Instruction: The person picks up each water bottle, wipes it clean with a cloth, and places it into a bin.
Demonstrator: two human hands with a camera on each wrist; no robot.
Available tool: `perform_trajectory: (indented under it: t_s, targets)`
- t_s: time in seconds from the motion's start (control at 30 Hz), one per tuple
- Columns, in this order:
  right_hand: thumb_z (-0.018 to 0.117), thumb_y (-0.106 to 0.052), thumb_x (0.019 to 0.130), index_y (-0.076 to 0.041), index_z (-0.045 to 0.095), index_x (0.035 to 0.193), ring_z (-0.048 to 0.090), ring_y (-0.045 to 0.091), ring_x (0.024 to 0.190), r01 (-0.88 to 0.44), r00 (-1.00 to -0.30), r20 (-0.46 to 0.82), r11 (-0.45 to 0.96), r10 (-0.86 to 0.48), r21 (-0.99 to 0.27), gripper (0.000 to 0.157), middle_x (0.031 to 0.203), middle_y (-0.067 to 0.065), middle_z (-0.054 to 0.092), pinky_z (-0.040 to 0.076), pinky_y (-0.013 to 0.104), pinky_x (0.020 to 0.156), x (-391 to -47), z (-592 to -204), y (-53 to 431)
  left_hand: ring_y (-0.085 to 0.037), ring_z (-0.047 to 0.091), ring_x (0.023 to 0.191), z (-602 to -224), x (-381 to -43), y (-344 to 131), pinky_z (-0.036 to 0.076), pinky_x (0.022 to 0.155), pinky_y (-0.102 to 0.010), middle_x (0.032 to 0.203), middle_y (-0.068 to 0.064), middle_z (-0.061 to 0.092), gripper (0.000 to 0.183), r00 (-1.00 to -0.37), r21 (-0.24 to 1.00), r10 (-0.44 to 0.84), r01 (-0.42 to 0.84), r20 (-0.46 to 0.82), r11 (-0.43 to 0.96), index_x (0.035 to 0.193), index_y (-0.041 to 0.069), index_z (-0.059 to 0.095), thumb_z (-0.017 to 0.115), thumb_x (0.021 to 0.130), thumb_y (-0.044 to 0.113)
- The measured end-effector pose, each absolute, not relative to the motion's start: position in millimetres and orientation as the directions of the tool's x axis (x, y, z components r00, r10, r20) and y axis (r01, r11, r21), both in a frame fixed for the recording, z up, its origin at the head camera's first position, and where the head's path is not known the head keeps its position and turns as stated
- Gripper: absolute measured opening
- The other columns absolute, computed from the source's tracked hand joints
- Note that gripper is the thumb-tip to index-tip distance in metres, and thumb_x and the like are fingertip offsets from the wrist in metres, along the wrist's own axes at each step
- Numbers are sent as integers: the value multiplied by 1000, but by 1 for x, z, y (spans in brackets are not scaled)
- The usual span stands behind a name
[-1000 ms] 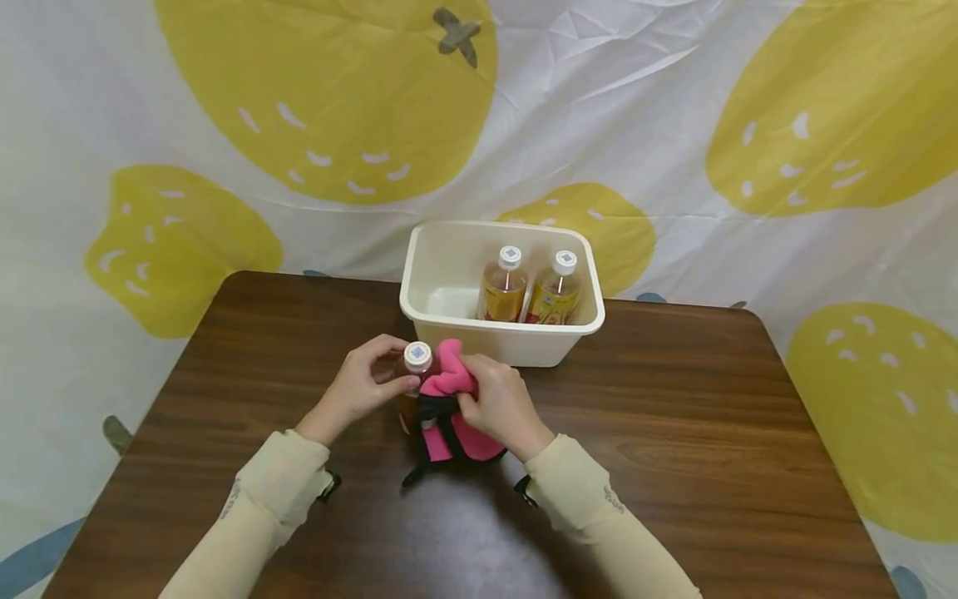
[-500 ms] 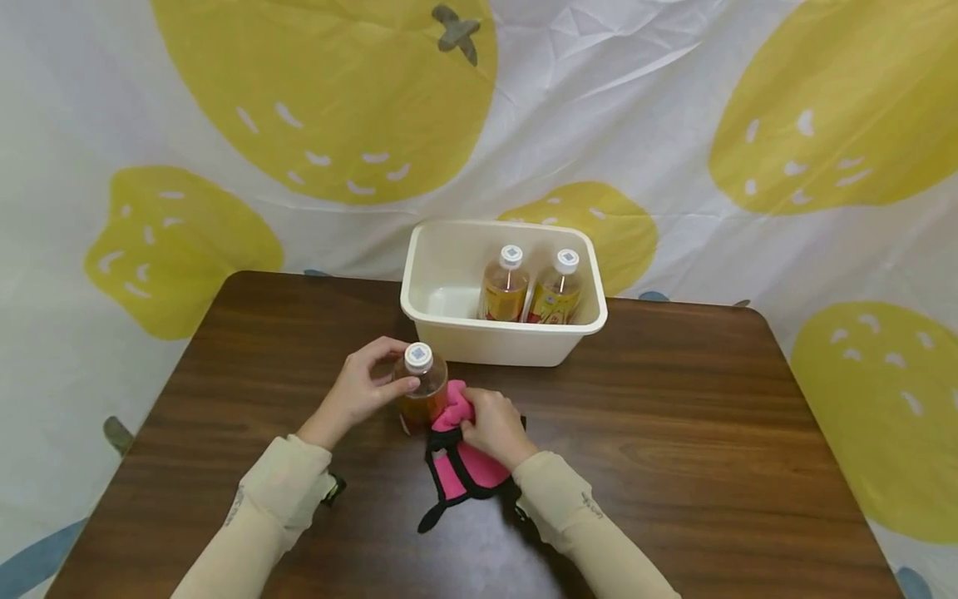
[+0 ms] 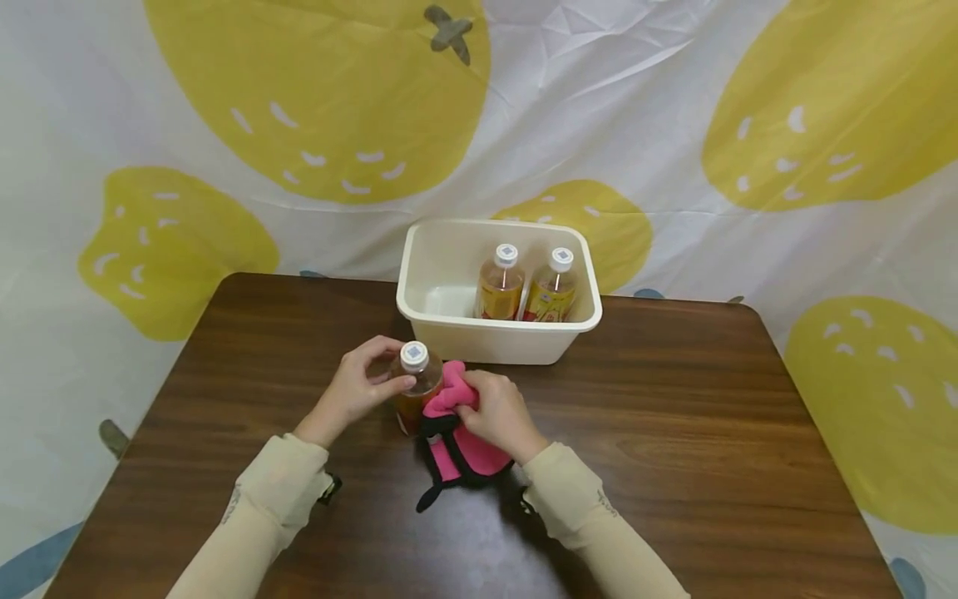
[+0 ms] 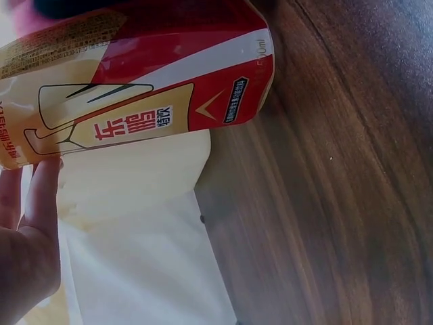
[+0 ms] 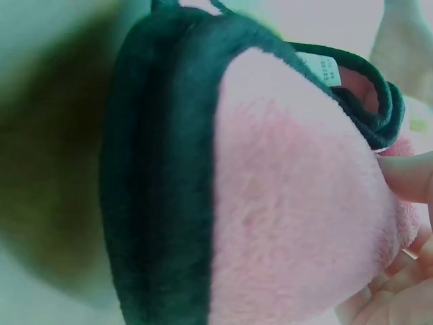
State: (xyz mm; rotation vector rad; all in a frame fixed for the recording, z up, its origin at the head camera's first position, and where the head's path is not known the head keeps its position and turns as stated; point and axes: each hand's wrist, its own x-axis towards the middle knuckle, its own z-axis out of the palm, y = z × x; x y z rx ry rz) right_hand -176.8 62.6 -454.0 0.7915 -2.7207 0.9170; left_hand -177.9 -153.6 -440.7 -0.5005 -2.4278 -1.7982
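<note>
My left hand (image 3: pixel 348 391) holds an upright drink bottle (image 3: pixel 427 384) near its top, thumb and fingers around it below the white cap. Up close in the left wrist view, the bottle's red and cream label (image 4: pixel 152 74) is visible. In my right hand (image 3: pixel 503 418) is a bunched pink cloth with black trim (image 3: pixel 479 449), gripped at its upper part. The cloth's bunched end lies against the bottle's right side, while a black loop hangs from its lower corner. The right wrist view is mostly filled by the fuzzy cloth (image 5: pixel 291 189), with my thumb on its edge.
Just behind the hands stands a cream plastic bin (image 3: pixel 486 343). Two capped bottles, one on the left (image 3: pixel 500 291) and one on the right (image 3: pixel 551 295), stand in its right half. A lemon-print curtain (image 3: pixel 314 100) hangs behind the brown wooden table (image 3: pixel 674 433).
My right hand has drawn the cloth down along the bottle toward me, then moved it partway back up. The left hand keeps its hold, and the bottle stays in place.
</note>
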Motion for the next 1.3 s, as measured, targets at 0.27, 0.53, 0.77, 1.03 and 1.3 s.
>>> perform_trajectory:
  t_s: [0.27, 0.53, 0.77, 1.03, 1.3]
  targets:
    - [71, -8, 68, -8, 65, 83, 54, 15, 66, -647, -758, 445, 635, -476, -423, 16, 76, 2, 62, 44, 30, 59, -179, -406, 55, -29, 57, 94, -442, -179, -154, 49, 79, -45, 101, -20, 58, 33, -942, 918, 209, 310, 262, 247, 101, -6, 59, 72, 71, -5]
    - [67, -9, 70, -9, 61, 82, 56, 17, 66, -646, -759, 402, 672, -513, -361, 14, 75, 2, 61, 45, 31, 59, -181, -392, 44, -31, 56, 98, -440, -176, -156, 50, 78, -45, 103, -20, 58, 32, -944, 908, 202, 310, 260, 283, 102, -5, 59, 70, 73, -5]
    - [63, -4, 68, -9, 57, 75, 49, 17, 59, -585, -809, 355, 699, -469, -411, 10, 67, 1, 54, 40, 29, 54, -178, -403, 51, -20, 57, 91, -438, -177, -153, 50, 79, -42, 100, -19, 59, 33, -944, 914, 206, 308, 258, 263, 101, -6, 59, 72, 71, -4]
    - [64, -1, 64, -11, 52, 70, 46, 18, 56, -549, -834, 328, 727, -444, -412, 17, 64, 0, 50, 38, 30, 49, -175, -422, 56, -30, 56, 93, -439, -178, -152, 48, 80, -47, 99, -21, 58, 33, -947, 923, 210, 293, 244, 250, 101, -6, 58, 72, 71, -4]
    - [64, -6, 64, -13, 49, 67, 41, 17, 50, -421, -898, 63, 808, -435, -413, 17, 56, -3, 43, 31, 28, 43, -177, -483, 56, -33, 56, 96, -438, -177, -153, 48, 81, -48, 102, -21, 58, 33, -948, 922, 215, 286, 234, 260, 102, -5, 58, 72, 73, 0]
